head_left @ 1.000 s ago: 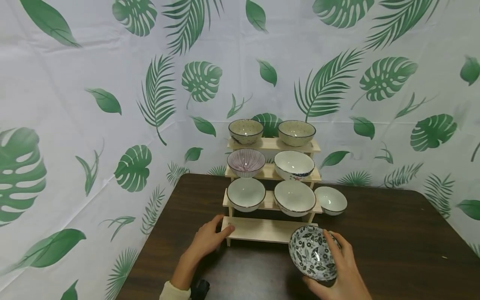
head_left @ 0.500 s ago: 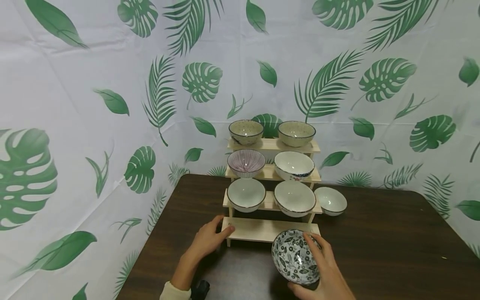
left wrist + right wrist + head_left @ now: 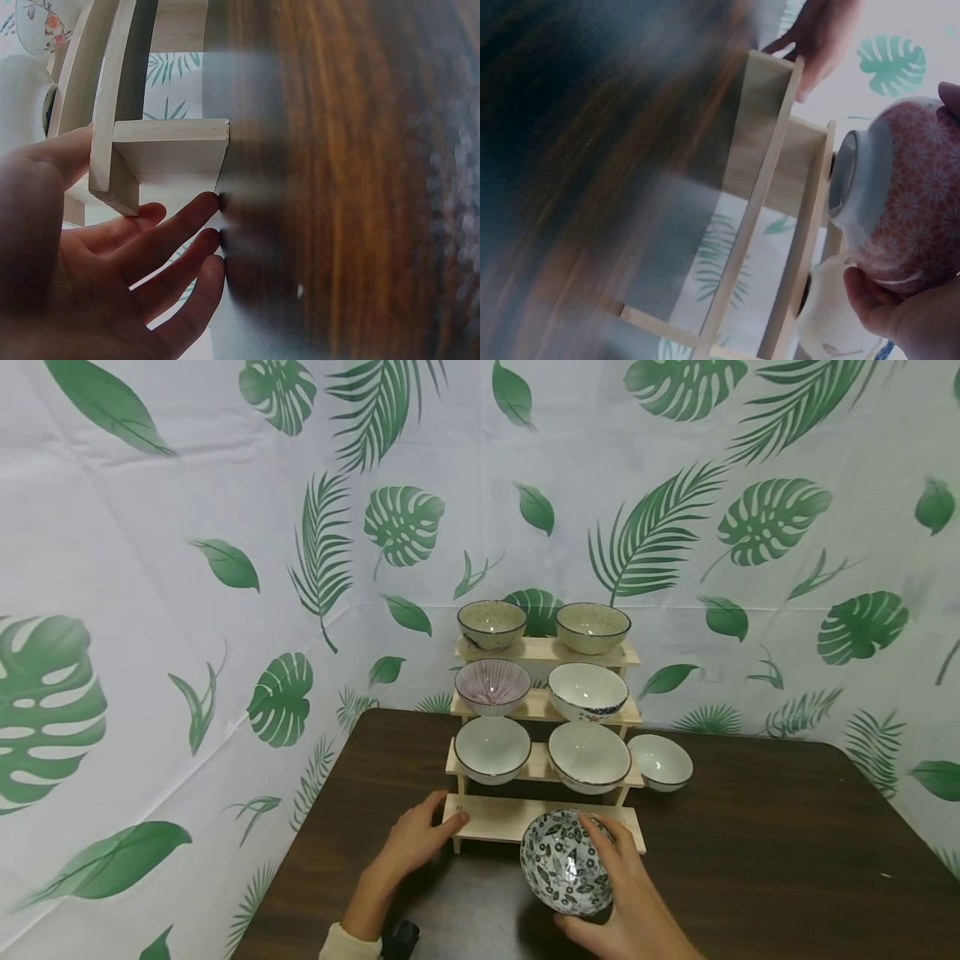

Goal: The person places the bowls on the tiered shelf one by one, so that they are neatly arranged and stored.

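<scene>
My right hand (image 3: 626, 902) holds a patterned bowl (image 3: 566, 864) by its side, thumb below and fingers over the far rim. Black-and-white leaves and flowers cover its inside; the right wrist view shows a pinkish-red floral outside (image 3: 922, 180) and a pale foot. The bowl is tilted, its mouth toward me, in front of a tiered wooden stand (image 3: 487, 818). At the left end of the lowest step, my left hand (image 3: 416, 835) grips the board, thumb on top. In the left wrist view its other fingers (image 3: 184, 221) spread below, tips near the tabletop.
Pairs of bowls fill the upper steps: speckled beige (image 3: 492, 625) on top, a purple-striped bowl (image 3: 492, 685) beside a white one (image 3: 588, 689), then two pale bowls (image 3: 492, 750). A small white bowl (image 3: 662, 762) stands on the dark table (image 3: 787, 843). Behind hangs a leaf-print cloth (image 3: 480, 510).
The right hand has carried the patterned bowl leftward along the front of the lowest step, and slightly up in the last half second. The left hand stays on the stand.
</scene>
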A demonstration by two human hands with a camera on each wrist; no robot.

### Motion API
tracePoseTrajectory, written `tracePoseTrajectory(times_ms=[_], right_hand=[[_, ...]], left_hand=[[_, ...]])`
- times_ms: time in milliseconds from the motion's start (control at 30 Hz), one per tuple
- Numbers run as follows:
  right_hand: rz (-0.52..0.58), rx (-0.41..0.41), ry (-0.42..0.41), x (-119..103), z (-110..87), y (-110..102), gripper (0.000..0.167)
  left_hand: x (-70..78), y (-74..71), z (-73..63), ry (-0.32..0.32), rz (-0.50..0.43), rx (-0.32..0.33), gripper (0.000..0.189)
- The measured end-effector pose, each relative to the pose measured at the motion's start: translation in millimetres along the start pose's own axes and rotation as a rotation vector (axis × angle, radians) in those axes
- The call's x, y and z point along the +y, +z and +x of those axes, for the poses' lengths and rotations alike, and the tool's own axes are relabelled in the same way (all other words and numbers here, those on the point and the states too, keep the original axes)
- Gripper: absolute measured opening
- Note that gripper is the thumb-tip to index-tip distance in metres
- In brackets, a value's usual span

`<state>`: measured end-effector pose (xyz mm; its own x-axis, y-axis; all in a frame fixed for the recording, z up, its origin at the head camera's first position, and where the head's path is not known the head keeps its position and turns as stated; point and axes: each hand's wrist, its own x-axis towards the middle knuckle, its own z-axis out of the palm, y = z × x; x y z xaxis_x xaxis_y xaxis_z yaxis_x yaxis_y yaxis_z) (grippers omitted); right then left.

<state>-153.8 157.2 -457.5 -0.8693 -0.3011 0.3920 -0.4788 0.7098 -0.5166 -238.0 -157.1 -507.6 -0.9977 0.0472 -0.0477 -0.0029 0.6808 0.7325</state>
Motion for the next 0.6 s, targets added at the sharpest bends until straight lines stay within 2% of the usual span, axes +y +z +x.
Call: tracePoseTrajectory(times_ms=[167,400,600], right_hand=[[0.000,0.002,-0.039,1.4,6.5,5.2,0.120],[0.050,-0.051,0.002,-1.0,13.9,13.4,0.119],[0.079,-0.065,0.015,-4.1,17.9,19.9,0.119]], left_hand=[[0.2,-0.1,-1.1,0.010,0.000,0.002,0.073],[0.0,-0.6,-1.3,0.008,-0.007,-0.002,0.071],[-2.1,-0.3,-0.8,0.022,-0.005,0.001,0.072]])
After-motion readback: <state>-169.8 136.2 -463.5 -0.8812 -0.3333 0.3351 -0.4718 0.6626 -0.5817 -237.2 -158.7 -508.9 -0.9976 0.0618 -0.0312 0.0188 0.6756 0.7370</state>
